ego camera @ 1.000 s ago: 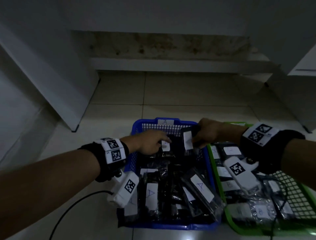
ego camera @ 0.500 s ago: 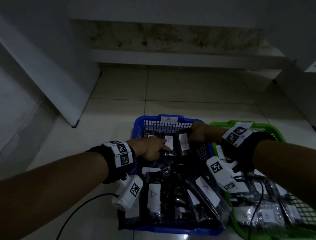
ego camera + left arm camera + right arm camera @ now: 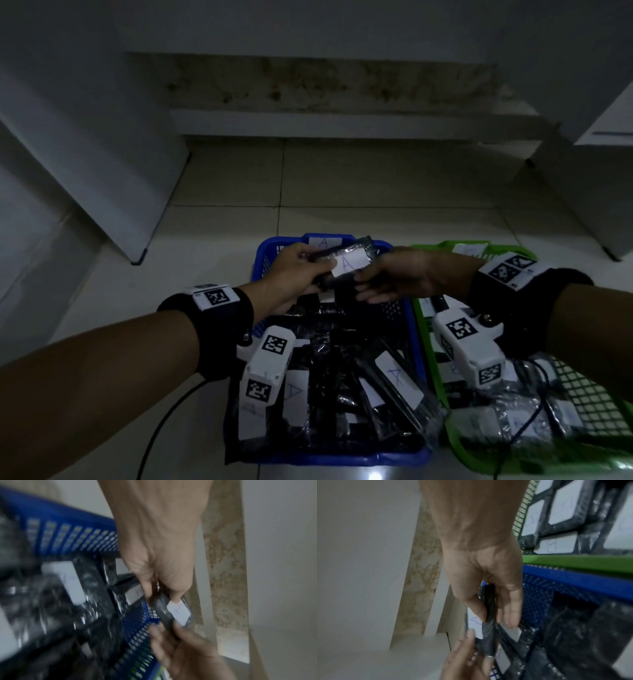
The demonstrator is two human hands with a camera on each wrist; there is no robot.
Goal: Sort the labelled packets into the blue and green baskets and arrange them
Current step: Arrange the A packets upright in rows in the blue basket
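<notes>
Both hands hold one black packet (image 3: 346,265) with a white label marked A, lifted above the far end of the blue basket (image 3: 260,260). My left hand (image 3: 301,270) pinches its left end and my right hand (image 3: 387,277) pinches its right end. In the left wrist view the left thumb and fingers (image 3: 175,592) pinch the packet (image 3: 171,612) beside its label. The right wrist view shows thumb and fingers (image 3: 489,612) closed on the packet (image 3: 488,635) edge. Several A-labelled packets (image 3: 397,380) lie in the blue basket. The green basket (image 3: 431,339) on the right holds B-labelled packets (image 3: 556,545).
The two baskets stand side by side on a pale tiled floor (image 3: 342,178). A white cabinet panel (image 3: 102,164) slants at the left and another cabinet (image 3: 603,171) stands at the right. A stained wall base (image 3: 325,82) runs behind. A black cable (image 3: 161,425) trails on the floor at front left.
Both hands were down among the packets at the basket's far end. They have risen with one A-labelled packet held between them, turned label-up.
</notes>
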